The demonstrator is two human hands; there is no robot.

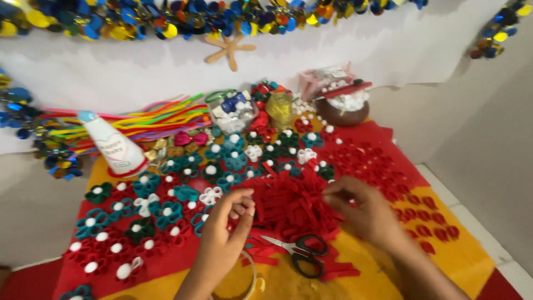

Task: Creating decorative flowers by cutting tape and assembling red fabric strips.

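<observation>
Pinching at a heap of red felt strips (pixel 291 203) in the lower middle of the frame, both hands work close together. The left hand (pixel 225 233) has its grip curled, fingertips pressed on the left edge of the heap near a strip; the right hand (pixel 361 208) has its grip clenched on a strip at the heap's right side. Black-handled scissors (pixel 300 253) lie just below the heap, between the wrists, on the yellow-and-red felt covering (pixel 444 255). Felt flowers (pixel 144 214) in teal, green and red with white centres spread across the left. A white glue bottle (pixel 114 147) lies tilted at upper left beside coloured pipe cleaners (pixel 150 119).
</observation>
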